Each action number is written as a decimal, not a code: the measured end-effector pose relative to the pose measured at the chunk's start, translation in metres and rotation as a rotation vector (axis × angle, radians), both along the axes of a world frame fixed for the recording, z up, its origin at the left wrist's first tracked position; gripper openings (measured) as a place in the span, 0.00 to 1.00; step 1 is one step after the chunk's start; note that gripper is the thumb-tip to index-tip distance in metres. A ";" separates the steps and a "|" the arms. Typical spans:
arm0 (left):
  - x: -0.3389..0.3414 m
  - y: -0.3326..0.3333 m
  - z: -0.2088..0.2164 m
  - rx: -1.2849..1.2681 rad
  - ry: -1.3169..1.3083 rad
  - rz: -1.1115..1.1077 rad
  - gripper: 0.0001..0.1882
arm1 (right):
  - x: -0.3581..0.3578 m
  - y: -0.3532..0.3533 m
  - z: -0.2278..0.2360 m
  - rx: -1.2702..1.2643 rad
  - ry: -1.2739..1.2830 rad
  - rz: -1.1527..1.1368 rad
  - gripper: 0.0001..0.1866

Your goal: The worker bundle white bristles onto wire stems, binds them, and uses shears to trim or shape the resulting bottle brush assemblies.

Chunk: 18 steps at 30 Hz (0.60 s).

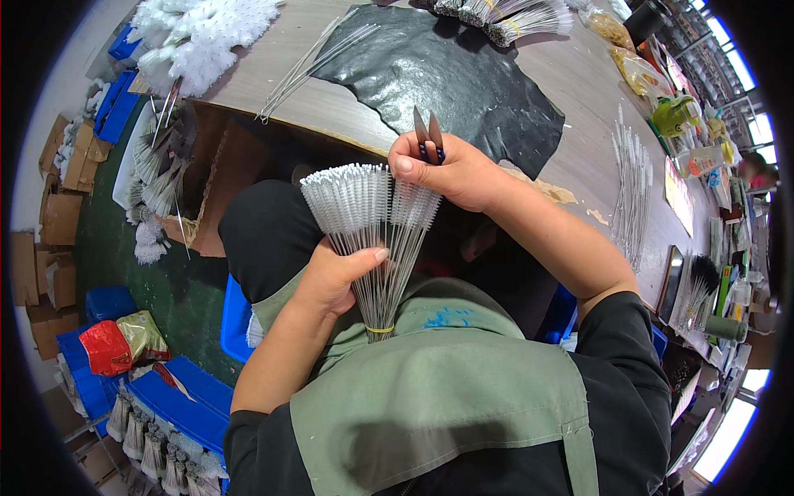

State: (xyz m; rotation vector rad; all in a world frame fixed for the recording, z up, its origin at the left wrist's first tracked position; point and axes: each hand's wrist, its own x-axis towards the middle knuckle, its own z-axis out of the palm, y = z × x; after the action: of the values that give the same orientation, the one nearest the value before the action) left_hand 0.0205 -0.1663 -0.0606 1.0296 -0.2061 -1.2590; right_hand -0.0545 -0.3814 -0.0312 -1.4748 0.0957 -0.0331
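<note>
A fanned bundle of thin wire tube brushes point(351, 202) with white bristles stands over my lap, its bristled ends up. My left hand point(331, 277) is wrapped round the wire stems, thumb across the front. Lower down, a yellow band point(380, 331) ties the stems together. At the bundle's upper right is my right hand point(451, 174), closed on a small pair of scissors point(428, 132) whose dark blades point up and stand slightly apart. Its fingers are at the tips of the right-hand brushes; whether they also pinch a brush cannot be made out.
A black sheet point(447, 74) covers part of the table point(591, 91) ahead. Loose wire brushes point(631, 190) lie to the right, and more bundles point(529, 23) at the back. White fluffy brushes point(198, 41) sit at far left. Blue bins point(186, 397) stand at lower left.
</note>
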 end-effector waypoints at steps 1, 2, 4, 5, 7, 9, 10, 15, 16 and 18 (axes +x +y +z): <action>0.001 0.001 -0.001 0.001 0.000 -0.001 0.21 | 0.000 0.000 0.001 -0.017 0.005 0.000 0.14; 0.001 0.001 0.000 -0.004 0.000 -0.003 0.21 | 0.000 0.000 0.003 -0.035 0.010 0.001 0.14; 0.000 0.000 0.003 0.009 0.002 -0.027 0.23 | 0.002 -0.001 0.008 -0.125 -0.003 -0.030 0.14; 0.000 0.000 0.003 0.006 0.003 -0.027 0.23 | 0.004 -0.002 0.009 -0.210 -0.017 -0.056 0.15; -0.001 -0.003 0.001 -0.023 -0.051 -0.058 0.25 | 0.011 -0.004 0.018 -0.365 -0.022 -0.064 0.17; -0.005 -0.008 0.008 -0.026 -0.078 -0.081 0.24 | 0.024 0.005 0.044 -0.710 0.080 -0.197 0.20; -0.007 -0.011 0.011 -0.029 -0.107 -0.108 0.24 | 0.032 0.006 0.037 -0.743 -0.043 -0.259 0.25; -0.007 -0.005 0.009 -0.046 -0.061 -0.075 0.25 | 0.038 0.002 0.017 -0.552 -0.023 -0.165 0.29; -0.006 -0.002 0.009 -0.043 -0.015 -0.058 0.25 | 0.031 -0.002 0.016 -0.472 0.038 -0.040 0.26; -0.004 0.001 0.014 -0.033 0.033 -0.051 0.25 | 0.017 -0.007 0.018 -0.287 0.127 0.133 0.18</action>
State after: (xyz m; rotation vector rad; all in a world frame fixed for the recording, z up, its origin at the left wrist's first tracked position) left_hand 0.0160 -0.1649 -0.0466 0.9800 -0.2275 -1.3137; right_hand -0.0380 -0.3887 -0.0134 -1.7672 0.0985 0.1610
